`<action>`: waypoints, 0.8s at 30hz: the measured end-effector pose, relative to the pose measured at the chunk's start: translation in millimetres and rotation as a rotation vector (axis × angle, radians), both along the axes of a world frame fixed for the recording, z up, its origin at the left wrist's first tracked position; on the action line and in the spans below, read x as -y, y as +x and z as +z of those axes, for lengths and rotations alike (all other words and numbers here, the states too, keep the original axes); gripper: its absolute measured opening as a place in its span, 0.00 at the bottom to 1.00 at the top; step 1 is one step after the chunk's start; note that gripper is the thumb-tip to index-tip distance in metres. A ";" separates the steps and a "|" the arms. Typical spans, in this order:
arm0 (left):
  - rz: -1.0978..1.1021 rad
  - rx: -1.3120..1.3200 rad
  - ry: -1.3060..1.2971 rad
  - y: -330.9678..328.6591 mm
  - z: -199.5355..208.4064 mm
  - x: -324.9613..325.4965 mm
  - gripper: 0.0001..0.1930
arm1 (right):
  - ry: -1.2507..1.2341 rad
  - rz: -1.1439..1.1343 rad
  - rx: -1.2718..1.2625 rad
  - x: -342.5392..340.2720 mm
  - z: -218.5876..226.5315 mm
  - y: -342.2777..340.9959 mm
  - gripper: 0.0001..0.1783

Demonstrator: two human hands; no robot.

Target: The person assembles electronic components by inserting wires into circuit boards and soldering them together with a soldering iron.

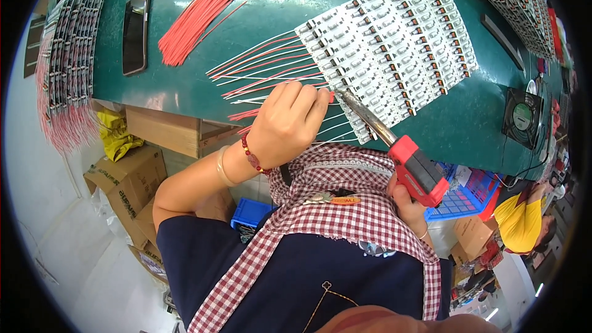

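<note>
Head view: at the left edge of a white circuit-board panel (385,52), a red wire (332,97) is pinched at the bunched fingertips of the left hand (288,117), whose thumb is hidden. A red-and-black soldering gun (419,169) is gripped in the right hand (407,203), its tip held just beside those fingertips. The panel's lower corner is set near the checked apron (345,219). Open green tabletop (450,132) is seen between panel and black fan (523,114), and a narrower strip between panel and red wire bundle (197,21).
</note>
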State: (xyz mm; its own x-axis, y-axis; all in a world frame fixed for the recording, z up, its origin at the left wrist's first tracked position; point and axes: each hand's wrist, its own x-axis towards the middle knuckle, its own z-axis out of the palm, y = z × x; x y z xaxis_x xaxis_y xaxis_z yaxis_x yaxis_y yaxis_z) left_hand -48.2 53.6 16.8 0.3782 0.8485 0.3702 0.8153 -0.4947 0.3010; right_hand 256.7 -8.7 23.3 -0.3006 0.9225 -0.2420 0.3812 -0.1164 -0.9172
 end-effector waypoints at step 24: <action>-0.041 -0.033 0.090 0.6 11.8 0.6 0.10 | 0.014 -0.070 0.072 12.4 4.9 11.5 0.15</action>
